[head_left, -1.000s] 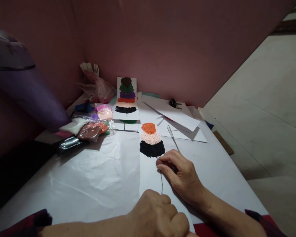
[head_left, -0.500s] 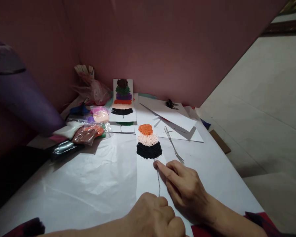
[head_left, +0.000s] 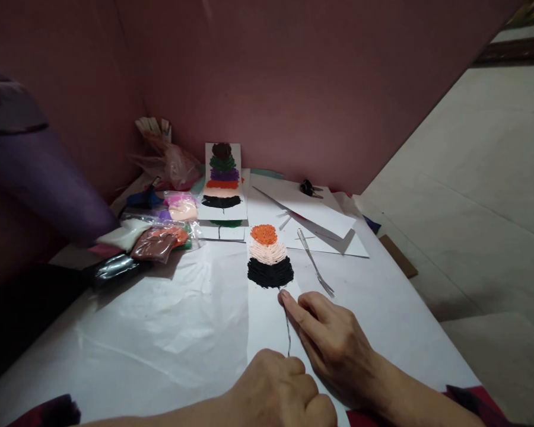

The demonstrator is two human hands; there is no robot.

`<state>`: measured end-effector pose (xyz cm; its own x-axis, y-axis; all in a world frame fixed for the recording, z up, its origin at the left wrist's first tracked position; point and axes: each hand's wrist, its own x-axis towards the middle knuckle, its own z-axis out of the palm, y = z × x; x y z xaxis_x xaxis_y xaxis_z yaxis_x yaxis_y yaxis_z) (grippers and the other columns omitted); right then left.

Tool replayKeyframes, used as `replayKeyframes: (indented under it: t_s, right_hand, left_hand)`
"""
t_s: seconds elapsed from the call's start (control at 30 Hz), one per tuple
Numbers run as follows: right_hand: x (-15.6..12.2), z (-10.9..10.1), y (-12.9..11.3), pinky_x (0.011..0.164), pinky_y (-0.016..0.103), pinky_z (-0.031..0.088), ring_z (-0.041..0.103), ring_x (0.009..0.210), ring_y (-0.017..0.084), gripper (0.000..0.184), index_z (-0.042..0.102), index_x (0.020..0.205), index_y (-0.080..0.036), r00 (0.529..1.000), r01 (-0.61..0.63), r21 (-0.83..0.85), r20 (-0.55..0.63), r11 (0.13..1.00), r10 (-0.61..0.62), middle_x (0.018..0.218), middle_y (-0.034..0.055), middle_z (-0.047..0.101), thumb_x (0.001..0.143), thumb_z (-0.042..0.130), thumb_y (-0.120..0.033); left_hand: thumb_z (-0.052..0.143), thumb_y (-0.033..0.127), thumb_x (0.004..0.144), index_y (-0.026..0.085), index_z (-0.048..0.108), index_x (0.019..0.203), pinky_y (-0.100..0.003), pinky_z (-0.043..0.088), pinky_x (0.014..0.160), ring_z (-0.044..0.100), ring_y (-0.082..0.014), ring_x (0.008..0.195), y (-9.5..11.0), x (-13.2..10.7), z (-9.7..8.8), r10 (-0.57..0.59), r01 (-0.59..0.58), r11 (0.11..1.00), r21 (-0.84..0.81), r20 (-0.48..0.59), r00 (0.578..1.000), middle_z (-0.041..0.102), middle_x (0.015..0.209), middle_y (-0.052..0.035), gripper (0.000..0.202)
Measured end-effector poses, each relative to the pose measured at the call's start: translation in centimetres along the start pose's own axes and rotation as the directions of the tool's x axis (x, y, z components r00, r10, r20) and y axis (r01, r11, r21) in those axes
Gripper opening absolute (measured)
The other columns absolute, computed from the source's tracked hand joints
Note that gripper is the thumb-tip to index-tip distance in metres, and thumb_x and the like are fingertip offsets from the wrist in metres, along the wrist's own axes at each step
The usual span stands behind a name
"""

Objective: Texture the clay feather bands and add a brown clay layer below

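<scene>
A strip of white paper bears clay-like patches: orange at the far end, pale peach in the middle, black nearest me. From the black patch a thin black strand runs down the strip towards me. My left hand is closed over its near end, which its fingers hide. With the index finger stretched out, my right hand presses the strand's top just below the black patch; its other fingers are bent and hold nothing visible. A slim metal fork-like tool lies beyond my right hand.
Bags of coloured clay lie on the left, near a black packet. A card with coloured bands leans at the back. Loose white papers and keys are at the back right. A purple object stands at left.
Almost nothing differs. The whole view has shifted very slightly, and both hands keep their places on the strand and paper.
</scene>
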<state>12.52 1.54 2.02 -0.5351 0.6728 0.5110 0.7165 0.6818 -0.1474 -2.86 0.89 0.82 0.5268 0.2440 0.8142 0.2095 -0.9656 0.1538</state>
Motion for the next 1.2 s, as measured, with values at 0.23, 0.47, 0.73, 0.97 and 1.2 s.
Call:
replayKeyframes:
  t_s: [0.23,0.47,0.73,0.97,1.2]
  right_hand:
    - [0.03,0.26,0.23,0.051,0.029,0.045,0.049,0.067,0.017,0.043,0.053,0.132,-0.004,0.999,-0.036,0.037,0.017,0.999,0.035,0.081,0.0094,0.054,0.090,0.045,0.000]
    - [0.05,0.18,0.14,0.052,0.028,0.045,0.049,0.066,0.016,0.046,0.049,0.137,-0.005,0.998,-0.060,0.079,0.010,0.995,0.059,0.081,0.0085,0.053,0.091,0.043,0.000]
    - [0.23,0.19,0.07,0.052,0.029,0.047,0.050,0.064,0.016,0.041,0.054,0.130,-0.004,0.998,-0.054,0.007,0.033,0.999,0.054,0.081,0.0086,0.055,0.092,0.040,-0.002]
    - [0.26,0.20,-0.03,0.052,0.028,0.047,0.051,0.064,0.016,0.039,0.056,0.128,-0.006,0.996,-0.071,-0.004,0.051,0.997,0.071,0.081,0.0082,0.055,0.092,0.039,-0.003]
    - [0.38,0.01,-0.09,0.053,0.027,0.047,0.051,0.065,0.015,0.039,0.057,0.127,-0.005,0.995,-0.081,0.004,0.063,0.997,0.081,0.081,0.0087,0.054,0.092,0.039,-0.002]
  left_hand:
    - [0.034,0.024,0.101,0.018,0.044,0.047,-0.028,0.017,0.034,0.035,-0.0095,0.033,0.04,0.08,-0.14,-0.004,0.004,1.000,-0.010,0.005,1.000,0.042,0.038,0.0028,0.056]
    - [0.037,0.025,0.101,0.018,0.044,0.047,-0.028,0.016,0.034,0.036,-0.0101,0.033,0.01,0.06,-0.12,-0.014,0.014,1.000,-0.009,0.010,1.000,0.043,0.038,0.0026,0.055]
    - [0.038,0.025,0.100,0.018,0.043,0.048,-0.028,0.018,0.034,0.035,-0.0096,0.034,0.21,-0.11,0.07,-0.018,0.018,1.000,0.009,0.016,1.000,0.042,0.038,0.0034,0.053]
    - [0.038,0.022,0.100,0.018,0.042,0.045,-0.028,0.017,0.034,0.032,-0.0096,0.034,0.17,0.01,0.03,-0.041,0.041,0.999,0.000,-0.016,0.999,0.040,0.037,0.0029,0.055]
    - [0.038,0.022,0.100,0.018,0.044,0.047,-0.028,0.019,0.036,0.033,-0.0099,0.035,0.12,-0.03,-0.01,-0.043,0.043,0.998,-0.037,0.002,0.999,0.043,0.038,0.0029,0.053]
